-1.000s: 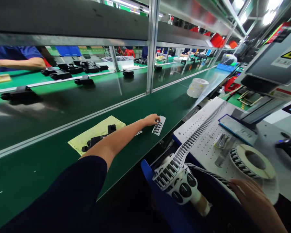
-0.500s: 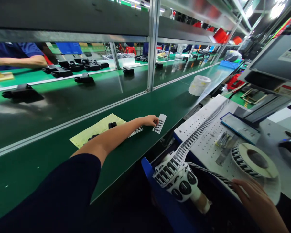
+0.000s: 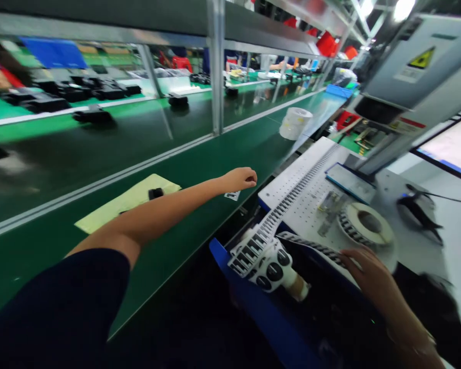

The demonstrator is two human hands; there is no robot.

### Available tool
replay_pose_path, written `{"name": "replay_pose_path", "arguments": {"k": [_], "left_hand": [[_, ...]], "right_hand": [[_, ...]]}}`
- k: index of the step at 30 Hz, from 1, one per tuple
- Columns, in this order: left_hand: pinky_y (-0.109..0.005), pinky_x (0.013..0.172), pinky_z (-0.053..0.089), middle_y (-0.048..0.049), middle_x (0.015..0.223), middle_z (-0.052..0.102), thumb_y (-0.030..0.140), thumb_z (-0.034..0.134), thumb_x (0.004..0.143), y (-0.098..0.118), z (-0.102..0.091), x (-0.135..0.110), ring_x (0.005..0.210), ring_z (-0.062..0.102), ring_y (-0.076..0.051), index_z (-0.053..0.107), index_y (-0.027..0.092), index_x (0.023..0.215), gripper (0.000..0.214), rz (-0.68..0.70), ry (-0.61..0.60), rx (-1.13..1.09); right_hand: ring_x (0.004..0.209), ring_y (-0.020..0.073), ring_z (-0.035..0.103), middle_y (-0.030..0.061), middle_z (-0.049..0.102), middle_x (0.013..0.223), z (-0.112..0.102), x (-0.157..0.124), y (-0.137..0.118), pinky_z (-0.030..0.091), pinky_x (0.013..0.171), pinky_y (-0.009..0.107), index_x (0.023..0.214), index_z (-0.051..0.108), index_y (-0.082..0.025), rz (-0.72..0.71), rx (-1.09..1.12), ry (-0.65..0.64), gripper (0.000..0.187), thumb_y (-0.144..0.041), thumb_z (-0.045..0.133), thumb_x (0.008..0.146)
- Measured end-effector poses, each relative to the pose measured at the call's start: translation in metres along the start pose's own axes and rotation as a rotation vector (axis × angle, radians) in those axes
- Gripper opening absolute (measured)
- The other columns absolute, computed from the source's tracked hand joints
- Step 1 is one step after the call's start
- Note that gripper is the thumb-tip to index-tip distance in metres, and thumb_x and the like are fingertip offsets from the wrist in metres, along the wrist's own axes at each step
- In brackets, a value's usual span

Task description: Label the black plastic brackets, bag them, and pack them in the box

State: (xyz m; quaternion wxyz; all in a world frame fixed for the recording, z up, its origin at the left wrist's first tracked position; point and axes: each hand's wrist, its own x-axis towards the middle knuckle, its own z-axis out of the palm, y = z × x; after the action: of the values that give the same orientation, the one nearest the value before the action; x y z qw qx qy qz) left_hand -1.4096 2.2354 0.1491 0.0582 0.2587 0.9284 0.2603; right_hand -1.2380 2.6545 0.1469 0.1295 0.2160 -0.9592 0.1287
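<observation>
My left hand point(image 3: 238, 179) is stretched over the green bench, its fingers curled together. Whatever it may hold is hidden. Under it a corner of a label sheet point(image 3: 232, 195) shows on the bench. Down at the right, my right hand point(image 3: 364, 266) pinches the end of a strip of labels point(image 3: 315, 247). Just behind that hand lies a label roll point(image 3: 382, 230) on a clear disc. Another label strip point(image 3: 292, 197) runs across the perforated metal plate point(image 3: 288, 179) and hangs over its front edge, near a roll of round black labels point(image 3: 272, 271).
A yellow sheet point(image 3: 111, 205) with black parts lies on the bench point(image 3: 176, 246) beside my left forearm. White tape rolls point(image 3: 295, 123) stand farther back. A metal post point(image 3: 215, 66) rises behind. A machine head point(image 3: 403, 61) overhangs the plate. Black parts point(image 3: 94, 115) sit on the line beyond.
The view has turned right. My left hand has shifted off the label sheet it was touching, toward the bench's front edge. My right hand still holds the strip.
</observation>
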Motion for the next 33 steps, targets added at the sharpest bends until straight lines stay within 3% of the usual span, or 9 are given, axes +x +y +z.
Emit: {"name": "replay_pose_path", "arguments": {"k": [5,8,11,13,17,21,25,29,33], "left_hand": [[-0.030,0.102,0.041,-0.0099,0.125,0.065,0.035,0.058,0.090,0.114,0.017,-0.001,0.117,0.059,-0.021,0.061,0.016,0.122,0.037,0.381,-0.132,-0.070],[-0.030,0.103,0.041,-0.0084,0.136,0.061,0.031,0.062,0.084,0.149,0.025,0.001,0.124,0.056,-0.023,0.054,0.018,0.133,0.051,0.349,-0.291,-0.007],[-0.026,0.090,0.046,-0.0061,0.124,0.067,0.020,0.062,0.078,0.154,0.024,0.010,0.111,0.063,-0.021,0.059,0.018,0.125,0.048,0.233,-0.402,0.017],[-0.024,0.083,0.045,-0.0053,0.113,0.070,0.016,0.062,0.075,0.150,0.022,0.014,0.102,0.064,-0.020,0.064,0.016,0.114,0.039,0.216,-0.403,0.014],[-0.027,0.071,0.042,-0.0010,0.084,0.065,0.016,0.059,0.075,0.155,0.024,0.007,0.079,0.061,-0.018,0.066,0.017,0.105,0.031,0.204,-0.282,-0.053],[-0.027,0.067,0.039,0.0022,0.074,0.057,0.019,0.060,0.077,0.184,0.036,-0.008,0.069,0.056,-0.016,0.058,0.020,0.116,0.039,0.287,-0.198,-0.191],[-0.027,0.066,0.039,0.0022,0.076,0.056,0.018,0.058,0.078,0.206,0.044,-0.020,0.067,0.054,-0.015,0.050,0.019,0.119,0.042,0.345,-0.134,-0.322],[-0.026,0.069,0.040,0.0021,0.077,0.058,0.023,0.059,0.078,0.210,0.044,-0.025,0.074,0.057,-0.015,0.055,0.020,0.087,0.010,0.309,-0.102,-0.437],[-0.027,0.064,0.036,0.0029,0.068,0.059,0.022,0.058,0.080,0.214,0.044,-0.026,0.070,0.057,-0.014,0.054,0.019,0.071,0.010,0.284,-0.130,-0.411]], "right_hand": [[0.082,0.0235,0.067,0.0069,0.073,0.082,-0.012,0.019,-0.019,0.052,0.091,0.045,0.086,0.069,-0.023,0.085,0.112,-0.139,0.034,-0.043,0.044,0.096],[0.083,0.0224,0.065,0.0068,0.072,0.083,-0.021,0.021,-0.023,0.053,0.085,0.041,0.089,0.068,-0.022,0.123,0.142,-0.167,0.028,-0.040,0.047,0.096],[0.081,0.0214,0.064,0.0064,0.071,0.082,-0.033,0.012,-0.025,0.052,0.080,0.038,0.088,0.068,-0.022,0.153,0.179,-0.158,0.026,-0.039,0.049,0.094],[0.080,0.0216,0.063,0.0062,0.070,0.081,-0.039,0.004,-0.024,0.051,0.079,0.038,0.086,0.068,-0.021,0.192,0.216,-0.143,0.026,-0.039,0.051,0.093],[0.081,0.0209,0.065,0.0059,0.072,0.086,-0.045,-0.004,-0.029,0.051,0.074,0.036,0.088,0.068,-0.021,0.271,0.343,-0.170,0.021,-0.038,0.056,0.090],[0.088,0.0200,0.065,0.0058,0.072,0.099,-0.047,0.009,-0.056,0.049,0.072,0.031,0.104,0.067,-0.021,0.293,0.529,-0.132,0.027,-0.041,0.061,0.087],[0.068,0.0139,0.056,0.0004,0.064,0.075,-0.048,0.023,-0.081,0.041,0.060,0.026,0.082,0.063,-0.020,0.339,0.545,0.029,0.019,-0.036,0.054,0.089],[0.066,0.0130,0.053,-0.0015,0.059,0.070,-0.051,0.020,-0.086,0.040,0.064,0.027,0.075,0.058,-0.020,0.374,0.571,0.175,0.015,-0.031,0.055,0.085],[0.076,0.0157,0.057,0.0002,0.064,0.080,-0.058,0.016,-0.089,0.042,0.070,0.028,0.085,0.063,-0.021,0.385,0.582,0.156,0.013,-0.033,0.057,0.084]]}}
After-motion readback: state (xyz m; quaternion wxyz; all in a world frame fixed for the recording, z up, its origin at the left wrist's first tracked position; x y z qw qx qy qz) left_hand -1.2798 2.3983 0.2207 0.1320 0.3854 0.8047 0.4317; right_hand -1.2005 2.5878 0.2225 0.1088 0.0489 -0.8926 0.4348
